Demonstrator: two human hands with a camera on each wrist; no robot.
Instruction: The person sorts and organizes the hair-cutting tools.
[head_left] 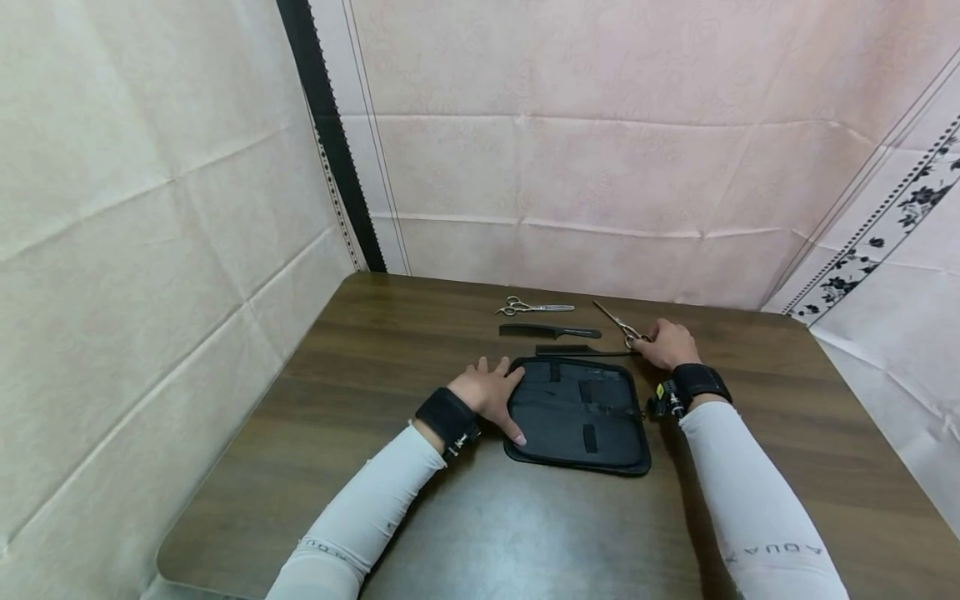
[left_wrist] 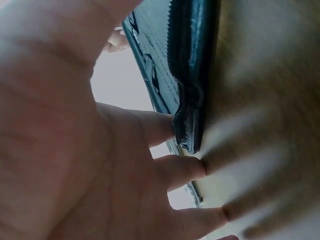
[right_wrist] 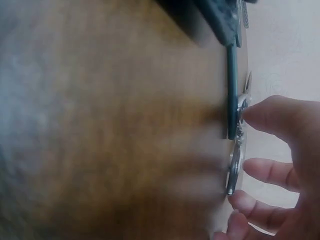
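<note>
A black zippered case (head_left: pixel 581 417) lies unfolded on the table, elastic loops showing inside. My left hand (head_left: pixel 491 393) rests spread along its left edge; the left wrist view shows the zipper edge (left_wrist: pixel 185 100) beside those straight fingers. At the case's far right, my right hand (head_left: pixel 670 343) holds the ring handles of silver hair scissors (head_left: pixel 619 322), whose blades point away and to the left. In the right wrist view, thumb and forefinger touch the scissors' rings (right_wrist: pixel 236 167). A black tail comb (head_left: pixel 566 350) lies just behind the case, its tail reaching toward the right hand.
Behind the tail comb lies a black handled comb (head_left: pixel 547 331). Farther back is a second pair of silver scissors (head_left: pixel 536 307), rings to the left. The brown wooden table (head_left: pixel 360 333) meets cloth-covered walls (head_left: pixel 600 167) at its back and left.
</note>
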